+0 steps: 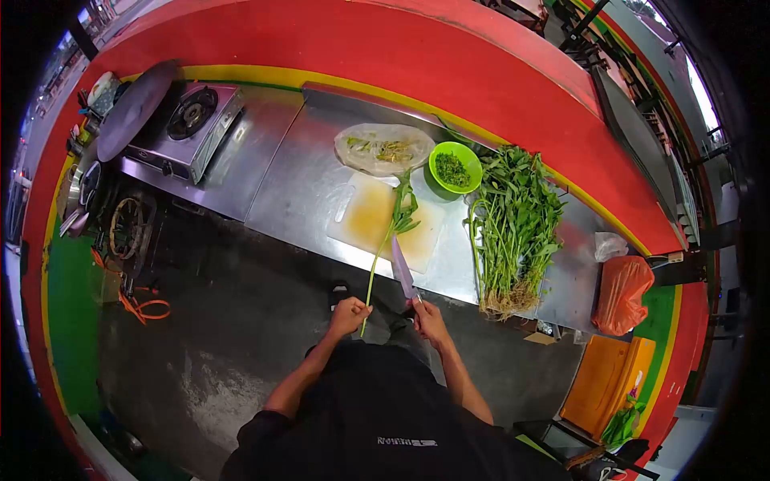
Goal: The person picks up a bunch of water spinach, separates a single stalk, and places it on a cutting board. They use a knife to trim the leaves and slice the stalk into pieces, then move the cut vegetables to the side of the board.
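My left hand (350,316) is closed on the lower stem of a long leafy green stalk (377,260). The stalk's leaves lie over a white cutting board (353,228) with a yellowish stain. In my right hand (430,319) is a knife (402,268), gripped by the handle, its blade pointing up toward the board and close beside the stalk. A green bowl (470,164) of chopped greens stands past the board. To the right lies a large bundle of leafy stalks (517,228) with roots toward me. A clear plastic bag (377,148) with some plant pieces lies behind the board.
A gas stove (188,132) sits on the steel counter (269,176) at the left. On the right are an orange plastic bag (622,297) and an orange box (605,385). A red wall (361,48) runs behind the counter.
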`<state>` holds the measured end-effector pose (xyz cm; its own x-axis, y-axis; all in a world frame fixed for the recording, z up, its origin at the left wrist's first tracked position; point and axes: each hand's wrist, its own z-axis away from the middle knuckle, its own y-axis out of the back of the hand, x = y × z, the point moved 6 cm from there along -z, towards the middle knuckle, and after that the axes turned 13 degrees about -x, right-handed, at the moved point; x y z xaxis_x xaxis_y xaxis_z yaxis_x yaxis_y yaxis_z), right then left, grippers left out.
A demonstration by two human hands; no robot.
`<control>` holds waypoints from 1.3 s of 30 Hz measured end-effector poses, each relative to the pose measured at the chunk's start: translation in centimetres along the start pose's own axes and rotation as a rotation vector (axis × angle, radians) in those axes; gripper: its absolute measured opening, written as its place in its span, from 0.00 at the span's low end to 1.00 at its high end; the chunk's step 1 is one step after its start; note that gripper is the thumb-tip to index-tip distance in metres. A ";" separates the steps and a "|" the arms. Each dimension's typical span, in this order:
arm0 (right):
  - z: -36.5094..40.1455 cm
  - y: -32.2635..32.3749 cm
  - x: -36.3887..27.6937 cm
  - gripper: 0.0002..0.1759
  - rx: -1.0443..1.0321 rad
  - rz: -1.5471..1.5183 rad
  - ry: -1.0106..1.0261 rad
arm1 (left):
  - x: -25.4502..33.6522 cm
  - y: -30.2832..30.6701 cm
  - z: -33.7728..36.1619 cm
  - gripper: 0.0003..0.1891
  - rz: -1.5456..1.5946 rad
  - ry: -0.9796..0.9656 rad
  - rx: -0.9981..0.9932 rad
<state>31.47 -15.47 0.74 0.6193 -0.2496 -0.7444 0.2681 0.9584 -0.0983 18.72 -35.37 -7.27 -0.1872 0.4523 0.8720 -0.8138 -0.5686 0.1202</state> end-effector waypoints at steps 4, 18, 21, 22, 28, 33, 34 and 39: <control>-0.2 0.1 0.1 0.24 -0.002 0.025 0.021 | 0.2 0.7 -0.3 0.15 -0.118 -0.044 0.043; -1.1 -1.0 0.5 0.26 0.006 0.120 -0.042 | -0.6 1.0 -0.5 0.14 -0.022 0.034 -0.037; -1.4 -1.1 0.8 0.26 0.036 0.193 0.015 | -0.2 1.0 -0.6 0.14 -0.006 0.022 -0.086; -2.0 -1.0 1.6 0.26 0.038 0.194 0.013 | -0.1 0.8 -0.7 0.13 0.003 0.016 -0.120; -1.4 -1.3 0.1 0.29 0.333 0.617 0.064 | 0.7 0.7 -0.4 0.12 0.137 -0.044 -0.199; -0.2 -2.2 -2.0 0.29 0.357 0.619 -0.011 | 2.5 1.5 0.9 0.12 0.190 -0.037 -0.255; -0.3 -2.3 -1.9 0.29 0.363 0.617 -0.009 | 2.9 1.6 1.2 0.12 0.159 -0.007 -0.288; -1.0 -2.6 -0.7 0.29 0.405 0.641 0.062 | 3.5 2.4 2.0 0.12 0.148 -0.050 -0.260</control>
<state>29.57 -17.68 0.89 0.7054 0.3591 -0.6111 0.1272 0.7840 0.6075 17.27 -36.54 -3.01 -0.2924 0.3391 0.8941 -0.8945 -0.4276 -0.1304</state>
